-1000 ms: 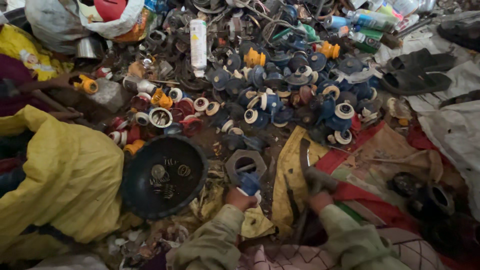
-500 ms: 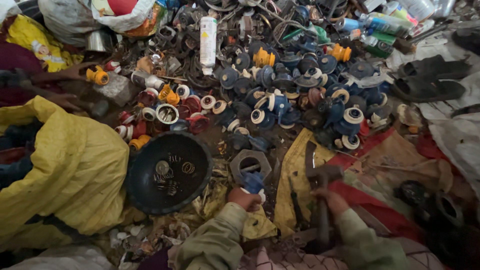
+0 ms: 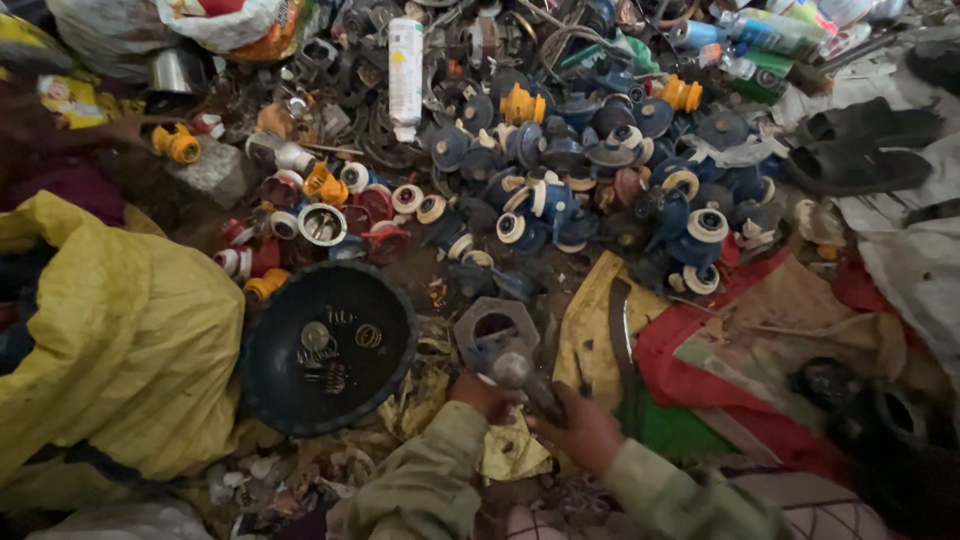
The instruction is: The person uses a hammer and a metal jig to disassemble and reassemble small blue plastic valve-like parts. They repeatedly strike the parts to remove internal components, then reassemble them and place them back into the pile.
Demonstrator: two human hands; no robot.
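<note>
We were sitting on the ground w/ both hands low in the head view, sleeves olive-green. Our left hand (image 3: 478, 390) was closed round a small blue part (image 3: 487, 352), holding it over the grey hexagonal block (image 3: 496, 332) just in front of us; fingers mostly hidden behind the part, so grip detail unclear. Our right hand (image 3: 580, 428) was clenched on the handle of a hammer (image 3: 522, 380), its metal head up against the blue part, angled toward the left hand. Hands were close together, nearly touching.

Just left of the block sat a round black dish (image 3: 290, 390) w/ a few small springs and rings (image 3: 335, 350) lying in it. Further left, a yellow sack (image 3: 120, 340), crumpled, touching the dish rim. Right of the block lay a yellow sheet (image 3: 585, 330) w/ a dark curved strip on it, then red cloth (image 3: 690, 330).

Beyond all this, a big heap of blue caps (image 3: 570, 190) w/ white rings, some red and orange ones on the left side. A white spray can (image 3: 405, 70) lay on its side at the far end of the heap. A pair of black sandals (image 3: 860, 150) sat far right, well apart from our hands.
</note>
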